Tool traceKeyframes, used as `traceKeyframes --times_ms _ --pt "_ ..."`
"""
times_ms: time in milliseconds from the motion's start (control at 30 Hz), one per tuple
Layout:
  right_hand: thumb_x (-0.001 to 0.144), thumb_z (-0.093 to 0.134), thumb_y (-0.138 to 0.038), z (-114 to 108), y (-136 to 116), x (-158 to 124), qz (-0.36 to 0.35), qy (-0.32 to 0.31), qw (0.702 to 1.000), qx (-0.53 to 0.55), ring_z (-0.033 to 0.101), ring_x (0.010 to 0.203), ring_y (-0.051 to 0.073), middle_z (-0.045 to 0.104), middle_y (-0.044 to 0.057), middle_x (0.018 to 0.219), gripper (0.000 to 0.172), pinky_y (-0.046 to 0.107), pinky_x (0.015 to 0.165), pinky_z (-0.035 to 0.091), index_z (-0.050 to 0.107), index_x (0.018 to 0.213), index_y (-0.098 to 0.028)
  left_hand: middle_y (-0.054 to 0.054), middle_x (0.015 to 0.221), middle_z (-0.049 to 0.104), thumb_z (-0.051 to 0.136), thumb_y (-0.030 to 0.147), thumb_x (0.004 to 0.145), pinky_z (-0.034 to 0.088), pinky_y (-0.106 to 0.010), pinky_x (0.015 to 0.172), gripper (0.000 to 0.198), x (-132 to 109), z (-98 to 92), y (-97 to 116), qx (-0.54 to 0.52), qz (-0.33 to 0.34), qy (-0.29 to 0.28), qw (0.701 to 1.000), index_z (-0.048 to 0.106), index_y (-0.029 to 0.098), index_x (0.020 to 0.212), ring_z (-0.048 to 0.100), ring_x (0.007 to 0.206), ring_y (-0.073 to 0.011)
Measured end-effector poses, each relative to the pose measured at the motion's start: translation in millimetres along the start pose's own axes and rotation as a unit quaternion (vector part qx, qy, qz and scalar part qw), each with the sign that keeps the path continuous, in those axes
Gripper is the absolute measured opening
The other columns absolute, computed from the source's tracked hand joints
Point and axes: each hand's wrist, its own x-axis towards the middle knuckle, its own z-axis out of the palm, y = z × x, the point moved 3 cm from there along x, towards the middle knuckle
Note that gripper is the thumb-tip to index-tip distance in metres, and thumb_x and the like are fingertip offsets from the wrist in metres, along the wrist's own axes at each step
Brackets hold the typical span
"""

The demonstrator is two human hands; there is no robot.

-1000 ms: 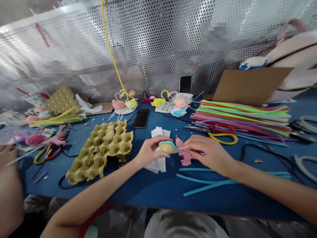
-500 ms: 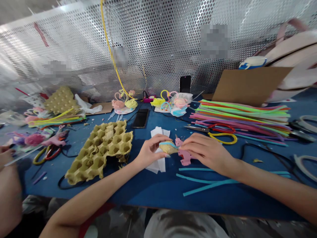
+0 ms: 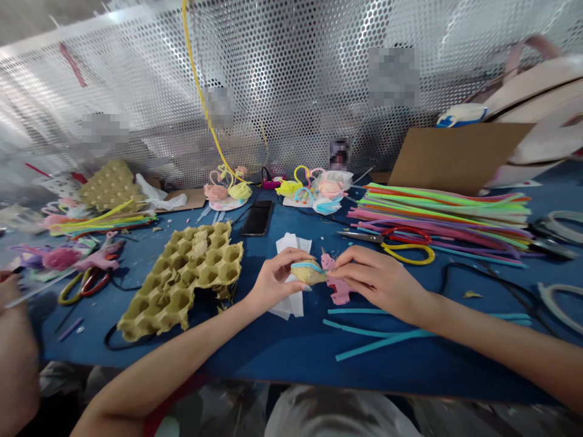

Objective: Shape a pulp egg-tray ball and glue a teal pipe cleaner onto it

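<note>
My left hand (image 3: pixel 279 276) is closed around a small tan egg-carton piece (image 3: pixel 310 276), thumb below and fingers above. A light blue pipe cleaner (image 3: pixel 304 265) runs along the upper side of this piece. At its right end, my right hand (image 3: pixel 376 276) pinches the blue strip between thumb and fingertips; the exact grip is partly hidden. Just behind the right fingers, a pink unicorn-shaped thing (image 3: pixel 337 292) lies on the table. White paper (image 3: pixel 295 303) lies under the left hand. Several loose blue pipe cleaners (image 3: pixel 364 349) lie below the right forearm.
An egg carton (image 3: pixel 159 303) lies left of my hands, with a phone (image 3: pixel 257 218) behind it. Scissors (image 3: pixel 405 252) and a pipe-cleaner bundle (image 3: pixel 446 212) lie to the right. Finished swan figures (image 3: pixel 228 191) stand at the back. Another person's arm (image 3: pixel 16 340) is at far left.
The view has shifted very slightly. Both hands keep nearly the same pose on the carton piece and the blue strip.
</note>
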Motion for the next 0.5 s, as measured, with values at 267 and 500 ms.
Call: traceKeyframes --times_ms 267,500 --pt "0.099 0.058 -0.017 -2.4 -0.8 0.2 -0.004 0.016 1.000 -0.002 0.070 0.092 0.017 0.073 0.007 0.099 0.018 0.027 0.081 0.055 0.076 0.101 -0.021 -0.014 0.114 0.067 0.090 0.039 0.070 0.052 -0.038 0.094 0.053 0.0 1.4 0.6 0.006 -0.006 0.002 1.000 0.075 0.018 0.116 0.062 0.110 -0.0269" --pt "0.101 0.054 -0.018 -2.3 -0.1 1.3 -0.007 0.010 1.000 -0.015 0.069 0.092 0.018 0.074 0.006 0.099 0.019 0.028 0.080 0.054 0.073 0.103 -0.021 -0.014 0.111 0.067 0.089 0.039 0.072 0.053 -0.036 0.091 0.053 -0.1 3.1 3.5 0.023 -0.037 -0.017 0.999 0.072 0.015 0.117 0.064 0.104 -0.0259"
